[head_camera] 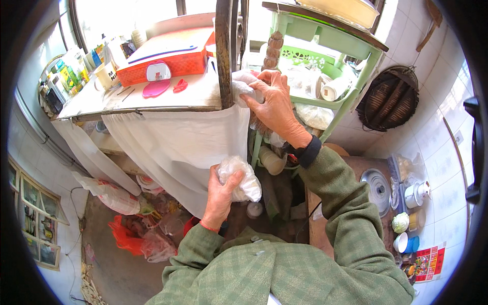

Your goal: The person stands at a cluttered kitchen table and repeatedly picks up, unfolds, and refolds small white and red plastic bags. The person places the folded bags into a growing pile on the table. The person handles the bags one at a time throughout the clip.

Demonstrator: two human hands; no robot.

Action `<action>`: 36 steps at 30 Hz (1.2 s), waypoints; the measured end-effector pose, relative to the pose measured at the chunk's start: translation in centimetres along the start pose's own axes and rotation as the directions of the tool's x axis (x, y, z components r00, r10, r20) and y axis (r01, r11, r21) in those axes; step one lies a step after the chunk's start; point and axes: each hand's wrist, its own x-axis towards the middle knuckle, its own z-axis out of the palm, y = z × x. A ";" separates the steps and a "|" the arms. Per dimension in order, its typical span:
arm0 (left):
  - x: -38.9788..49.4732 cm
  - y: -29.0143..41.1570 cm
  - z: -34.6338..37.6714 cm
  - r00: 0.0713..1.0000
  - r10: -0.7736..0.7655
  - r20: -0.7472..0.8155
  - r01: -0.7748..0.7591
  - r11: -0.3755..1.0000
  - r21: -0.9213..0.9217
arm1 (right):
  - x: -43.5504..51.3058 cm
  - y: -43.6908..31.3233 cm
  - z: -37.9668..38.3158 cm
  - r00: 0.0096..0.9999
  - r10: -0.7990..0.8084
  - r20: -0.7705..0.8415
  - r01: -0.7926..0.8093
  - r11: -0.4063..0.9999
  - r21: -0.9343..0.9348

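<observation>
My left hand (218, 196) grips a crumpled bundle of white plastic bags (239, 179) in front of a white cloth curtain (183, 141). Higher up, my right hand (272, 105) has thumb and fingers on a bunched translucent plastic bag (245, 91). That bag sits against a dark wooden post (224, 53) at the corner of a cluttered table (190, 101). Just behind the right fingers stands a brown bristle brush handle (273, 49). How the bag is attached is hidden behind the post and my hand.
At right stands a green plastic shelf (335, 101) holding cups and bags. A red basket (164, 63) and a pink mirror (157, 85) are on the table. Plastic bags (141, 240) lie on the floor at left. A metal lid (375, 190) rests on a side surface.
</observation>
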 end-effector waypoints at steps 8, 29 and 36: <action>-0.7 0.3 -0.5 1.000 0.029 -0.012 -0.029 0.999 -0.030 | 0.3 0.7 0.8 0.994 0.096 -0.048 -0.078 0.956 0.282; 0.0 0.1 -0.4 1.000 -0.011 -0.004 0.011 1.000 -0.030 | 0.2 1.3 1.5 0.935 0.356 -0.005 -0.251 0.672 0.697; 0.2 -0.1 -0.3 0.999 -0.042 0.010 0.042 0.999 -0.030 | -0.3 1.0 1.5 0.892 0.452 0.010 -0.292 0.558 0.777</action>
